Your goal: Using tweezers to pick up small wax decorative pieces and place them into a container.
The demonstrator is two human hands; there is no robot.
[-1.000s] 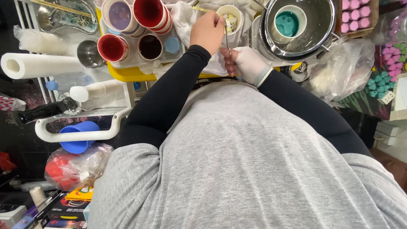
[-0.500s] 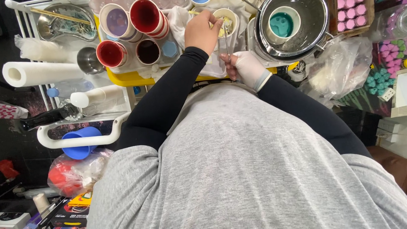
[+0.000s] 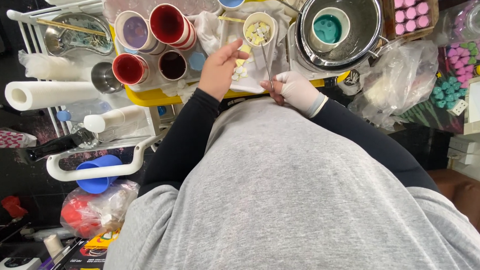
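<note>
Two hands over yellow tray [image 3: 148, 92]: left hand [image 3: 219, 69] half-spread above white cloth [image 3: 251, 78]; gloved right hand [image 3: 294, 89] pinching tweezers [image 3: 266, 59]; pink box [image 3: 414, 9] far right.

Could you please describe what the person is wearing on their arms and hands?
Both arms are covered by long, close-fitting black sleeves. The left hand is bare, while the right hand wears a thin white glove with a greyish cuff at the wrist.
</note>
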